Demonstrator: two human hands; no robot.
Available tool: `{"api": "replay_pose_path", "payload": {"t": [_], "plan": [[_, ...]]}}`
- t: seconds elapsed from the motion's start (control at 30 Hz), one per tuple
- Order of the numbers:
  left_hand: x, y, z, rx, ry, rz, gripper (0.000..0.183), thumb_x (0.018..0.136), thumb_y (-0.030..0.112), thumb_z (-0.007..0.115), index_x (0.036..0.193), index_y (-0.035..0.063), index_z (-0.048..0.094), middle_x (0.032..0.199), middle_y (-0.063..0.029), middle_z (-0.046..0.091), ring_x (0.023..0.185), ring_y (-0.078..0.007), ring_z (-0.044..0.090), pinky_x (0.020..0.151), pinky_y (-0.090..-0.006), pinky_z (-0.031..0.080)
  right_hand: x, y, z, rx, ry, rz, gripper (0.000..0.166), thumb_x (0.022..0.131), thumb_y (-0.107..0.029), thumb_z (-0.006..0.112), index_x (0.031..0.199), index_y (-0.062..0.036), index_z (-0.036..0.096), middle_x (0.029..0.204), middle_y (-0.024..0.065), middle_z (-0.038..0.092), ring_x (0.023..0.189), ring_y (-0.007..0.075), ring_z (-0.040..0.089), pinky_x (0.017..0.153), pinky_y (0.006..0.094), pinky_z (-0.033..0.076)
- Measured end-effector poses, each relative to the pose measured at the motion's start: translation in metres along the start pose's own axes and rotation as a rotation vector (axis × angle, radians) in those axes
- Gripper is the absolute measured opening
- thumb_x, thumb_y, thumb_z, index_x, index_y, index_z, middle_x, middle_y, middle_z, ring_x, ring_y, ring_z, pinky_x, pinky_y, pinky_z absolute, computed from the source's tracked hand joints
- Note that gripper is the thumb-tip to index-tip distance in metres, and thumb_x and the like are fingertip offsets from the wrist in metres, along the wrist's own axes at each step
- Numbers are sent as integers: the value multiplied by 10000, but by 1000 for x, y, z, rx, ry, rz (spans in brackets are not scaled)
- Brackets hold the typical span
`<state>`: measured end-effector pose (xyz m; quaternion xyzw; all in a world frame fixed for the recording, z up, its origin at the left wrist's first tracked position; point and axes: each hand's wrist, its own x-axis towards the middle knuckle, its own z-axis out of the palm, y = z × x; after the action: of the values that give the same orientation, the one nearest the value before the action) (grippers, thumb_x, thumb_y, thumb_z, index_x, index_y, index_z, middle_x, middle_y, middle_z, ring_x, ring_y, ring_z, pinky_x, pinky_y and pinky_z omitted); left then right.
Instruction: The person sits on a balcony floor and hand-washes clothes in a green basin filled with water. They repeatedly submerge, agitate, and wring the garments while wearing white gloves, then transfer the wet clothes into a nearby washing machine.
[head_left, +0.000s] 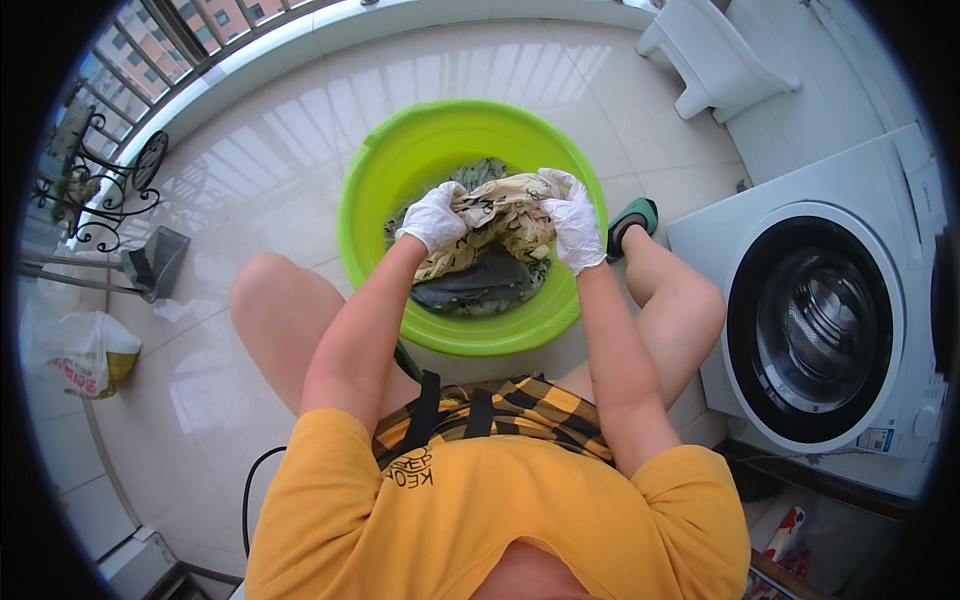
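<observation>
A round lime-green plastic basin stands on the floor between my knees, holding wet clothes in water. My left hand, in a white disposable glove, grips one end of a cream patterned cloth. At the other end of the bunched cloth, my right hand, gloved the same way, is closed on it. The cloth hangs between both hands over the basin, its lower folds resting on the wash. Beneath it lies a dark grey garment, and a grey-green cloth shows behind it.
A front-loading washing machine stands at right, its round door shut. Behind it is a white plastic stool. At left are a dustpan with a long handle, a plastic bag and a black wrought-iron stand. Railings line the far left.
</observation>
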<state>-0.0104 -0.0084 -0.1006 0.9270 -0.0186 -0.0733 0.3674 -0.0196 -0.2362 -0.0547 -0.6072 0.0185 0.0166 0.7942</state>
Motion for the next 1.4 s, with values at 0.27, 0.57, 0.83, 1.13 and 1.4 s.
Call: {"api": "replay_pose_path", "payload": {"t": [0.27,0.57,0.83,1.13,1.4], "plan": [[-18,-40,66,473,-172,127,495,889,332,550,1375,252,499,1306,-103,522,1222,-353,475,960,-527,408,-26,69,3,-1524,-249,159,684,796,-291,640,1441,-260,414,1404,148,468,1316,405,379,1051,545,340],[57,-42,117,819,-486,-127,435,888,344,517,1296,196,538,1306,-78,509,1157,-313,528,871,-552,412,40,143,2,-1634,-339,272,681,805,-334,631,1438,-304,382,1391,140,430,1248,490,391,959,609,389],[109,-54,109,498,-530,-47,346,840,253,569,1172,157,590,1083,-185,667,1019,-381,628,839,-449,505,106,158,-13,-1576,-331,556,520,869,-415,566,1321,-168,496,1189,174,611,1053,356,618,831,465,520],[75,-64,98,-18,-365,-410,697,784,346,701,1389,119,441,1287,-154,594,1183,-331,559,986,-361,432,107,152,-42,-722,-37,584,489,821,-292,628,1252,-65,584,1216,163,631,1131,284,601,932,368,481],[6,-13,52,88,-447,27,637,694,457,749,1234,141,632,1247,-158,586,1173,-324,535,988,-379,433,-2,142,-47,-534,-6,133,670,727,-170,815,1299,-4,509,1297,187,555,1162,291,569,996,354,454]]}}
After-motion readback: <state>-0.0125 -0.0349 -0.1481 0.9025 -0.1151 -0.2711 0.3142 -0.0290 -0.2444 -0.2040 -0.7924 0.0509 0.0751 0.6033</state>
